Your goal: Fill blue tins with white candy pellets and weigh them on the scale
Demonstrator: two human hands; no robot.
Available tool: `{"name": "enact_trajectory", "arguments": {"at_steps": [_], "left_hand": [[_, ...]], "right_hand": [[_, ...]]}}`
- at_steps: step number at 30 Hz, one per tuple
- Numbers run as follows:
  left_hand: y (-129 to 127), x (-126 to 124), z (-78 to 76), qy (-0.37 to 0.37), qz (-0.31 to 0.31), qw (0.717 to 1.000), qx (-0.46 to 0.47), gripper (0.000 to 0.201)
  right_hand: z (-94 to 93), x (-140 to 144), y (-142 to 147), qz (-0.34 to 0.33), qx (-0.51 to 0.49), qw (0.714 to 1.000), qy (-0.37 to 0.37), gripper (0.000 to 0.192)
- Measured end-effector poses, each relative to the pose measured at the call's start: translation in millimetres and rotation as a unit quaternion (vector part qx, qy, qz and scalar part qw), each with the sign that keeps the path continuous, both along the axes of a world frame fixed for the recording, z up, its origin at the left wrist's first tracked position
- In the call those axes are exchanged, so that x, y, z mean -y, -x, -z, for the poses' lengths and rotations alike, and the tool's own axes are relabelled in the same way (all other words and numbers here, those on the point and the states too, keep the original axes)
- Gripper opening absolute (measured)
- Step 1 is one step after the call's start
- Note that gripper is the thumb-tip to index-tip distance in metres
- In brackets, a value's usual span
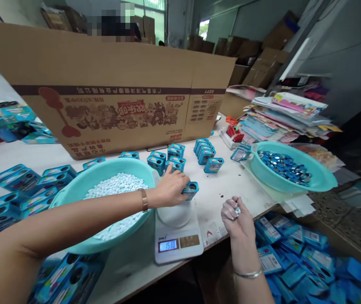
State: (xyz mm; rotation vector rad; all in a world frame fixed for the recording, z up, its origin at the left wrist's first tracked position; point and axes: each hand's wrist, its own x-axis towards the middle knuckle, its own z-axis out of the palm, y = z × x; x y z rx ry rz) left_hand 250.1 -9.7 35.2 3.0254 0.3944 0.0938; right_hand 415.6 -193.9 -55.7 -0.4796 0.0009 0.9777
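My left hand (171, 188) grips a blue box (192, 191) by the scale (184, 254); right hand (238, 221)'s curled tight, probably so pellets (237, 210) don't spill.

Pellets (114, 186) in left basin (98, 175), small pieces (283, 167) in right basin (323, 179), 1 scale (178, 228) between on table (244, 185). Carton (120, 107) far, behind small boxes (214, 166); paper stack (278, 118) far right. Box pile (294, 253) near right, below table.
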Motion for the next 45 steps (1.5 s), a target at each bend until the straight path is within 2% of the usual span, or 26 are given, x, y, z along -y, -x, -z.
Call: {"name": "enact_trajectory", "arguments": {"at_steps": [2, 4, 6, 9, 12, 17, 20, 24, 26, 28, 30, 32, 35, 40, 42, 45], "left_hand": [[-35, 0, -4.8, -0.015, 0.016, 1.0, 0.021, 0.022], [-76, 0, -1.7, -0.031, 0.039, 0.998, 0.033, 0.024], [-117, 2, 10.6, -0.049, 0.062, 0.996, 0.04, 0.026], [-167, 2, 37.3, -0.067, 0.072, 0.995, 0.036, 0.026], [-196, -3, 56.4, -0.079, 0.05, 0.995, 0.047, 0.031], [-214, -15, 60.8, -0.088, 0.004, 0.994, 0.057, 0.035], [-215, -15, 60.9, -0.091, -0.033, 0.994, 0.056, 0.042], [-194, -17, 52.4, -0.094, -0.03, 0.993, 0.066, 0.073], [-171, -28, 37.3, -0.079, -0.016, 0.994, 0.074, 0.083], [-142, -48, 17.0, -0.053, -0.021, 0.997, 0.058, 0.083], [-113, -72, -0.6, -0.037, -0.029, 0.999, -0.02, 0.084], [-88, -92, -8.0, -0.052, -0.022, 0.992, -0.11, 0.085], [-66, -106, 2.1, -0.098, -0.004, 0.983, -0.157, 0.075], [-60, -103, 28.5, -0.113, -0.004, 0.987, -0.114, 0.059], [-60, -101, 29.9, -0.106, -0.008, 0.989, -0.1, 0.059], [-56, -97, 21.3, -0.084, -0.012, 0.993, -0.087, 0.058]], "right_hand": [[8.6, 12, -8, 0.031, -0.012, 0.999, -0.004, 0.017], [18.4, 25, -18, 0.053, -0.01, 0.999, -0.002, 0.018], [29.7, 37, -27, 0.061, 0.001, 0.998, 0.004, 0.02], [47.6, 54, -41, 0.081, 0.006, 0.997, 0.015, 0.023], [62.4, 64, -50, 0.107, -0.011, 0.994, 0.021, 0.021], [72.5, 58, -52, 0.13, -0.067, 0.989, 0.015, 0.02], [72.8, 47, -50, 0.113, -0.086, 0.99, 0.01, 0.021], [70.1, 47, -53, 0.097, -0.067, 0.993, 0.005, 0.022], [67.3, 54, -55, 0.103, -0.069, 0.992, 0.011, 0.022], [63.8, 60, -56, 0.112, -0.075, 0.991, 0.024, 0.021], [60.6, 62, -52, 0.117, -0.074, 0.99, 0.033, 0.021], [58.3, 59, -45, 0.115, -0.065, 0.991, 0.034, 0.022], [56.0, 52, -32, 0.094, -0.034, 0.995, 0.03, 0.025], [48.6, 50, -18, 0.086, -0.016, 0.996, 0.035, 0.024], [44.3, 53, -16, 0.09, -0.017, 0.995, 0.042, 0.024], [38.4, 55, -13, 0.081, 0.007, 0.996, 0.045, 0.024]]}}
